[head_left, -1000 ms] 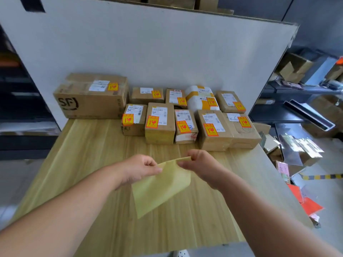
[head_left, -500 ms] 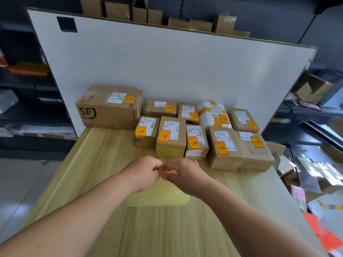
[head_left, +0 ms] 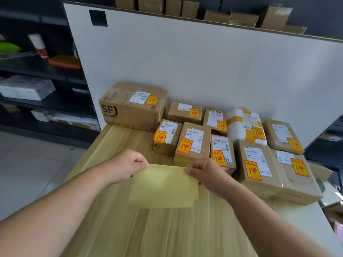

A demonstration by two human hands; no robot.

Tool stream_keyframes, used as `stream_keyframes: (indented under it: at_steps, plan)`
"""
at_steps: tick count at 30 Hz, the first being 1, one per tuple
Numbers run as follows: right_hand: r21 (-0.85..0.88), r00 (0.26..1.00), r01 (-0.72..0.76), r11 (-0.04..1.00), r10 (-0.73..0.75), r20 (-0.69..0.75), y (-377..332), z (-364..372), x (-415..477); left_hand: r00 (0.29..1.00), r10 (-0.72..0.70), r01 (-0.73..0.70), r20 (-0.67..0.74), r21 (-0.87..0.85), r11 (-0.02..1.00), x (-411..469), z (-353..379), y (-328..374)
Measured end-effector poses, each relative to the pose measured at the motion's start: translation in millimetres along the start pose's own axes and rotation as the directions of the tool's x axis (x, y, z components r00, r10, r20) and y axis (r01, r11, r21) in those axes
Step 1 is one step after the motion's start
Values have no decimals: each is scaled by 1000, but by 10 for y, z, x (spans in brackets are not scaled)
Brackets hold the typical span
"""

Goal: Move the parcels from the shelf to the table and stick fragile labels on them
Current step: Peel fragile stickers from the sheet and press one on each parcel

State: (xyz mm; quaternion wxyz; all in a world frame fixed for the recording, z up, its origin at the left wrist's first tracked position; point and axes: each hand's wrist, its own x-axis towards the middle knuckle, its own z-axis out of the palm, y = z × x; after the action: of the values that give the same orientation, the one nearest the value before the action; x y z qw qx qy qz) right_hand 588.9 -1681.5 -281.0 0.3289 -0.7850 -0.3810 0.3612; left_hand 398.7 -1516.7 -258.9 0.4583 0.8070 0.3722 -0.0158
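Beyond both hands stood a white board (head_left: pixel 204 67), with brown cartons (head_left: pixel 182 8) showing over its top edge. Under my hands lay the wooden counter (head_left: pixel 167 234). Far off to the left of my left hand was a dark shelf (head_left: pixel 42 69) holding a white wrapped pack (head_left: pixel 26 89) and some orange and green items too blurred to name.

Just beyond my hands, ten parcels sat on the counter against the board. The big SF box (head_left: pixel 130 110) was ahead of my left hand. The small brown boxes (head_left: pixel 193 143) and one white parcel with yellow tape (head_left: pixel 245 125) were ahead of my right hand and further to its right, in two rows and touching one another. All were taped closed, so I could not tell what was in them. Each carried a fragile label (head_left: pixel 184 146), orange on yellow, on its top face.

Half a second earlier my hands had been bunched together at the middle of the pale yellow sheet (head_left: pixel 163 186). At this moment they had drawn apart. My left hand (head_left: pixel 128 166) pinched the sheet's upper left corner and my right hand (head_left: pixel 207 173) pinched its upper right corner, fingers curled. The sheet was spread flat between them, hanging toward me over the counter, with a second layer's edge peeking out at its lower right.
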Motion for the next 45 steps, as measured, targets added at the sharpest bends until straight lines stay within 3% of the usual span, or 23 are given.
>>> stream_keyframes:
  at_steps: [3,7,11,12,17,19,22,27,32,35,38,40,41,43,45]
  plan:
    - [12,999,-34,999,35,-27,4,19,197,997,-78,77,-14,-60,995,111,-282,-231]
    - [39,991,-99,994,102,-88,-63,118,484,967,-191,125,-169,-342,931,326,-587,-578]
    - [90,985,-141,986,149,-87,-309,502,836,944,-257,328,208,-489,808,554,-628,-714]
    - [92,983,-148,985,157,-93,-379,599,940,932,-278,361,235,-498,788,636,-620,-780]
    - [18,946,-187,982,185,-266,-640,938,1398,922,-386,319,-26,-513,797,1138,-811,-1210]
    - [-60,922,-216,975,183,-341,-741,1052,1474,911,-406,319,-67,-507,801,1338,-936,-1352]
    - [-158,930,-222,962,161,-330,-772,1245,1545,885,-455,354,-93,-499,791,1637,-1092,-1522]
    - [-509,990,-90,856,21,-139,-696,1590,1713,867,-475,389,-152,-388,835,2144,-1153,-1639]
    - [-736,996,-9,677,72,53,-643,1813,2099,904,-383,341,-190,-221,914,2547,-1048,-1673]
    - [-778,984,-30,627,153,86,-482,1889,2356,918,-286,298,-276,0,955,2664,-986,-1702]
    - [-793,973,-54,607,211,95,-324,1945,2525,933,23,129,-359,394,910,2564,-900,-1812]
    - [-800,966,-60,597,235,103,-262,1975,2585,954,233,-73,-187,609,790,2440,-813,-1915]
    - [-798,964,-68,599,245,102,-242,1988,2607,965,255,-151,-68,651,744,2386,-772,-1962]
    - [-783,962,-91,615,257,91,-231,2016,2643,980,163,-198,117,683,703,2315,-698,-2037]
    - [-758,965,-106,644,251,78,-254,2044,2666,984,55,-161,171,709,686,2345,-656,-2073]
